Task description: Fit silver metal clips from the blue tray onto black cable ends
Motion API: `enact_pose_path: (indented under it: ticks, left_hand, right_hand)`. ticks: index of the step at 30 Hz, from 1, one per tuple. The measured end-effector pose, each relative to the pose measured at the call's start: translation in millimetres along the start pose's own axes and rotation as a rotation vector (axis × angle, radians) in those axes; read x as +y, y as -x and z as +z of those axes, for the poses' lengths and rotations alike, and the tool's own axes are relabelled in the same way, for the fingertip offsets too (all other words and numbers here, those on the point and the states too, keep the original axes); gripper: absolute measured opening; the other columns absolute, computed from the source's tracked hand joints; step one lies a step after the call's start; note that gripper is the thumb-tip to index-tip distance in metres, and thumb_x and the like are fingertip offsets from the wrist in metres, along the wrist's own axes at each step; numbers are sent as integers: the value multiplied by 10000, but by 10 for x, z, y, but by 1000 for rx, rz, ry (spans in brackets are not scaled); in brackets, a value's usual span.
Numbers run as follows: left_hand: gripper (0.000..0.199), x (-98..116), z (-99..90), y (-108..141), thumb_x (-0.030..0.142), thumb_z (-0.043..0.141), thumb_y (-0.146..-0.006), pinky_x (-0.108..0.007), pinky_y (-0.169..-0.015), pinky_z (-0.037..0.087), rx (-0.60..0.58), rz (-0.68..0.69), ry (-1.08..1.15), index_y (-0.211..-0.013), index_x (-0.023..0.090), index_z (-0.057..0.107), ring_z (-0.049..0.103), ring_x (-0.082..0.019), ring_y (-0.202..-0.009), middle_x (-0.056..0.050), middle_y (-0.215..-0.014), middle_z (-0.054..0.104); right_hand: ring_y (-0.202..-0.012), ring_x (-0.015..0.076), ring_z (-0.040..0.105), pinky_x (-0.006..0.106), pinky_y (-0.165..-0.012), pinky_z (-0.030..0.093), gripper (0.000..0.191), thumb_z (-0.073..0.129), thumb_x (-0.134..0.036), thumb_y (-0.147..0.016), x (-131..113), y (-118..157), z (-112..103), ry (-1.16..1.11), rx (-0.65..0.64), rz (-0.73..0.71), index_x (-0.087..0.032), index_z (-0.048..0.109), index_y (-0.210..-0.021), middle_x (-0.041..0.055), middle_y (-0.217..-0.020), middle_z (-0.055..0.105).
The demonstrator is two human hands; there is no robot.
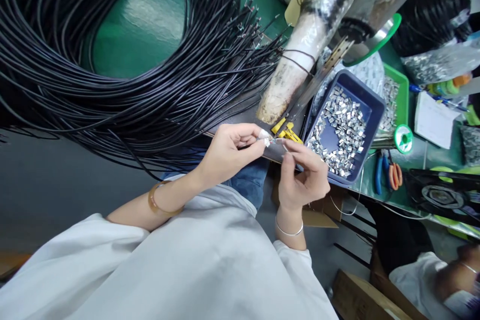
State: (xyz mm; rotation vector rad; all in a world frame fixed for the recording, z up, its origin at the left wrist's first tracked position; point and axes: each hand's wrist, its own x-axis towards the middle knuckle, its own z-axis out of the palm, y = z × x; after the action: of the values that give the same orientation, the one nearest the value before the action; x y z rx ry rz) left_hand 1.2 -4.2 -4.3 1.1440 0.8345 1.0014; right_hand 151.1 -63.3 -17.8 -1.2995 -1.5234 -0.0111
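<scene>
My left hand (234, 152), with white wrapping on its fingertips, pinches one end of a small silvery metal connector (276, 141). From the other side, the fingers of my right hand (303, 172) are closed at the connector's right end. The fingertips hide part of the piece, and I cannot make out whether a wire runs from it. Just beyond the fingers lies a yellow-handled tool (288, 131). Right of my right hand stands a dark blue bin (369, 92) holding many small metal shells (347, 127).
A large bundle of black cables (150, 90) with stripped ends spreads across the green table (150, 15) on the left. A wrapped tube (290, 75) slants behind my hands. Pliers (388, 172), a solder reel (403, 138) and a green tray (403, 91) stand right. A co-worker's arm (455, 275) shows lower right.
</scene>
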Motion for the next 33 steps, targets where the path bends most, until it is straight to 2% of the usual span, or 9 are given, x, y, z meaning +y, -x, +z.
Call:
enact_pose_path:
  ticks: [2,7,12,18,24,28,30,33]
  left_hand:
    - [139,8,14,-12,214,667,-797,-183,-461,300,10,7,-31,-680,137,663,376,-53,-481,48,-524,461]
    - [128,-6,43,-42,201,654,-784,-198,-453,252,41,26,-80,-673,142,635,326,-51,-470,63,-506,398]
    - [127,2,65,-55,205,655,-793,-200,-447,248,65,36,-95,-684,145,633,324,-52,-467,64,-503,399]
    - [121,60,49,-33,229,676,-805,-199,-433,247,53,7,-102,-713,150,677,319,-54,-466,53,-509,427]
    - [106,51,21,-31,223,697,-778,-206,-432,219,21,-45,-66,-708,148,670,289,-55,-474,66,-512,368]
    - [121,48,29,-18,217,671,-819,-214,-442,205,-14,-40,-68,-728,137,665,272,-58,-493,67,-535,356]
    - [140,50,23,0,209,648,-847,-218,-453,207,-40,-30,-78,-728,135,657,277,-61,-506,64,-551,366]
    - [147,51,-25,46,176,623,-861,-222,-468,204,-118,-18,-135,-721,139,647,255,-60,-507,77,-548,329]
  right_hand:
    - [-969,175,771,335,-809,678,198,703,-87,-868,8,-11,24,37,-28,-36,-230,642,-991,29,-1074,769]
    - [-901,146,759,289,-764,652,174,724,-90,-852,14,-38,73,90,-5,-59,-217,631,-926,24,-1027,773]
    - [-891,152,751,320,-764,646,131,725,-125,-866,1,-75,86,121,5,-48,-219,644,-907,20,-994,766]
    - [-904,177,749,345,-724,671,158,739,-133,-848,-57,-84,65,117,-11,-24,-250,649,-904,28,-1025,749]
    - [-898,175,755,333,-709,686,171,710,-133,-855,-41,-43,71,64,-25,-30,-252,598,-902,32,-1034,745]
    - [-878,165,748,324,-720,665,163,708,-132,-854,-33,-39,30,63,-27,-31,-250,604,-896,27,-1006,752]
    - [-851,170,744,330,-714,648,136,714,-180,-859,-35,-16,-23,99,-87,-8,-252,607,-902,28,-986,749]
    - [-767,178,722,329,-657,595,130,721,-328,-873,-30,36,-120,212,-256,55,-250,619,-897,29,-910,736]
